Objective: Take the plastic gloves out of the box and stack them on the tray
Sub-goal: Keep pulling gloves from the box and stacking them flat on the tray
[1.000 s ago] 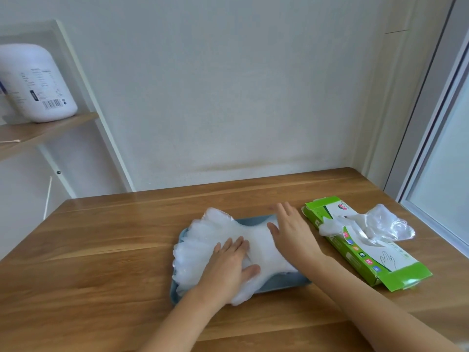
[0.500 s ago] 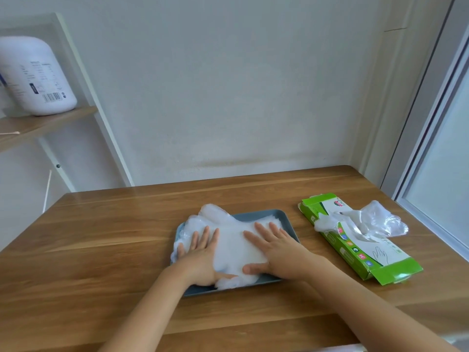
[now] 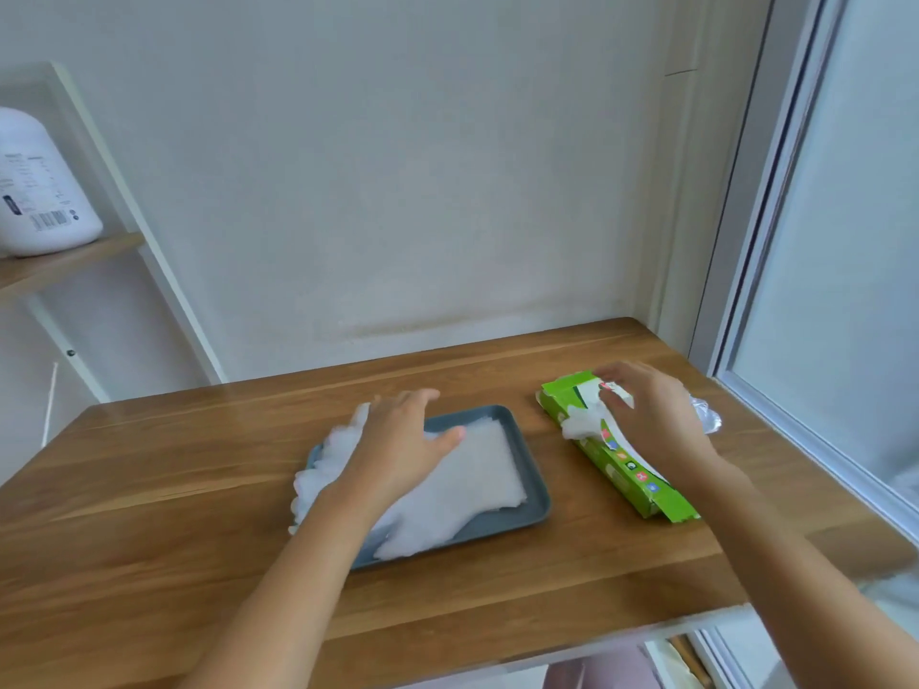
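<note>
Left hand flat on gloves, fingers straight and loose. Likely pins light stack so it stays on tray. Stack overhangs tray's left rim.

Right hand over box, fingers curled at opening beside tuft — whether it pinches film, cannot tell.

Box just right of tray, apart — short carry. Loose glove behind right hand, near window-side edge of table. Bottle on shelf, well apart. Right wrist hides box opening.
</note>
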Action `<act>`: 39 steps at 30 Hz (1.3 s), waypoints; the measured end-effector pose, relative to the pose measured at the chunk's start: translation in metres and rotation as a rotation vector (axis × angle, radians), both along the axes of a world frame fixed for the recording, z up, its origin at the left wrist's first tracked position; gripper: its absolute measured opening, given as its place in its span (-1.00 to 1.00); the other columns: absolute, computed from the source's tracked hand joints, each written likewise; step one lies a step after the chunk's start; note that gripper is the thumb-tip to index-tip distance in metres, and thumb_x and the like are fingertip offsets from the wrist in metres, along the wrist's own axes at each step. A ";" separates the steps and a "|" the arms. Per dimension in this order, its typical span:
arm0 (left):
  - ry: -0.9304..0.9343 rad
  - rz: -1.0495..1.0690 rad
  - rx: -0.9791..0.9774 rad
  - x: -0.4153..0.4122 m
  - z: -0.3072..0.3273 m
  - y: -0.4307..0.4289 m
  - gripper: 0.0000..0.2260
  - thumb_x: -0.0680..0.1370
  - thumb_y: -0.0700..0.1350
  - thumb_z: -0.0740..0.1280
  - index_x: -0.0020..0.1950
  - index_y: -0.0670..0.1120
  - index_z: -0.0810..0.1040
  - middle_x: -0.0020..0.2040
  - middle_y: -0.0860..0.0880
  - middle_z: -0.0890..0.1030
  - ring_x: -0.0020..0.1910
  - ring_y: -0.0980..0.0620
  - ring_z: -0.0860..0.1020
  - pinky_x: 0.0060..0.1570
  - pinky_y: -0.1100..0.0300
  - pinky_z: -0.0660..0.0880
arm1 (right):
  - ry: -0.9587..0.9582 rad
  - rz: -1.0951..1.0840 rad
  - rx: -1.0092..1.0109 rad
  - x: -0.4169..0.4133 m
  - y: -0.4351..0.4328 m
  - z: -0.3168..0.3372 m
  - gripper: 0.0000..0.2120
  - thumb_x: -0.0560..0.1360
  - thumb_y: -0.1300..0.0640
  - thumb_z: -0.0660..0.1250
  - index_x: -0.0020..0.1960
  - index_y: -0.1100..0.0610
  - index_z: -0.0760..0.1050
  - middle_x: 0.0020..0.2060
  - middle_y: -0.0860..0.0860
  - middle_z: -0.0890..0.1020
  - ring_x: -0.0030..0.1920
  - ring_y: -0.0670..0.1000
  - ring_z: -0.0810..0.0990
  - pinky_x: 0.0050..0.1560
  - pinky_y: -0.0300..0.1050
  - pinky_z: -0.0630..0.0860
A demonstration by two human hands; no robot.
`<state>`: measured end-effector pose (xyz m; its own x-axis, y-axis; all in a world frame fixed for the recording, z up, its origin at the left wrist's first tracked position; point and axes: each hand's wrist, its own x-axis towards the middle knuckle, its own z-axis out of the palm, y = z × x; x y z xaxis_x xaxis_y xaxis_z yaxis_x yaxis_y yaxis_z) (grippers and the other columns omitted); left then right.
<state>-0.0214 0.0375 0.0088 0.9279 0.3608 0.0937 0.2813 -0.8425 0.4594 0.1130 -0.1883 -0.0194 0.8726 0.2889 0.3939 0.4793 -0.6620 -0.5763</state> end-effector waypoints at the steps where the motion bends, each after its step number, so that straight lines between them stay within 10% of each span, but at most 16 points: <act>1: -0.038 -0.037 -0.045 0.005 0.002 -0.013 -0.51 0.58 0.13 0.28 0.48 0.04 0.30 0.50 0.05 0.29 0.55 -0.08 0.03 0.47 0.00 0.07 | -0.007 -0.069 0.002 0.007 -0.012 -0.001 -0.74 0.54 0.20 0.30 0.22 0.12 0.55 0.15 0.06 0.60 0.13 0.08 0.54 -0.03 -0.21 0.31; 8: -0.140 -0.328 -0.188 0.059 -0.017 -0.104 -0.63 0.58 -0.01 0.30 0.38 -0.01 0.41 0.39 0.07 0.40 0.42 0.10 0.30 0.35 0.27 0.20 | 0.225 -0.074 -0.140 0.023 -0.067 -0.018 -0.36 0.49 0.15 0.39 0.50 0.00 0.22 0.42 0.03 0.37 0.38 0.07 0.36 0.25 -0.12 0.30; 16: -0.069 -0.314 -0.236 0.110 -0.057 -0.158 -0.32 0.50 0.08 0.40 0.52 -0.09 0.20 0.47 -0.02 0.31 0.47 -0.02 0.21 0.42 0.13 0.14 | 0.057 -0.086 0.067 0.020 -0.074 -0.030 -0.80 0.47 0.15 0.41 0.08 0.01 0.64 -0.06 -0.06 0.59 -0.10 -0.08 0.51 -0.20 -0.37 0.32; 19: -0.051 -0.335 -0.149 0.117 -0.064 -0.162 -0.31 0.49 0.13 0.40 0.51 -0.09 0.20 0.48 -0.02 0.31 0.51 0.01 0.13 0.44 0.07 -0.03 | -0.042 -0.114 0.023 0.023 -0.076 -0.026 -0.96 0.44 0.15 0.46 -0.13 0.05 0.68 -0.23 -0.04 0.60 -0.17 0.01 0.54 -0.18 -0.13 0.45; 26: -0.076 -0.337 -0.101 0.123 -0.077 -0.157 -0.21 0.48 0.21 0.37 0.55 -0.09 0.11 0.52 0.00 0.24 0.53 0.05 0.10 0.47 0.01 -0.08 | 0.187 -0.041 0.101 0.023 -0.065 -0.005 -0.67 0.37 0.13 0.52 0.01 0.00 0.42 -0.23 -0.10 0.57 -0.21 -0.08 0.54 -0.30 -0.33 0.35; 31: -0.062 -0.233 -0.177 0.118 -0.090 -0.157 0.04 0.24 0.49 0.20 0.58 -0.01 0.02 0.59 0.00 0.00 0.56 -0.04 -0.20 0.47 -0.11 -0.24 | 0.213 -0.095 0.071 0.025 -0.053 -0.007 -0.78 0.35 0.14 0.52 -0.32 0.16 0.50 -0.41 0.00 0.54 -0.37 -0.05 0.46 -0.38 -0.24 0.28; 39: -0.156 -0.170 -0.280 0.118 -0.094 -0.159 0.07 0.38 0.26 0.44 0.57 0.01 -0.26 0.58 0.02 -0.22 0.55 -0.01 -0.27 0.46 -0.10 -0.27 | 0.074 -0.144 0.015 0.025 -0.035 0.001 -0.81 0.50 0.10 0.33 -0.26 0.15 0.49 -0.41 -0.09 0.64 -0.34 -0.06 0.55 -0.27 -0.08 0.47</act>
<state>0.0962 -0.1212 -0.0849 0.9593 0.2343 0.1577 0.0565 -0.7064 0.7056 0.1381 -0.2228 -0.0185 0.9314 0.1538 0.3300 0.3361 -0.7118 -0.6168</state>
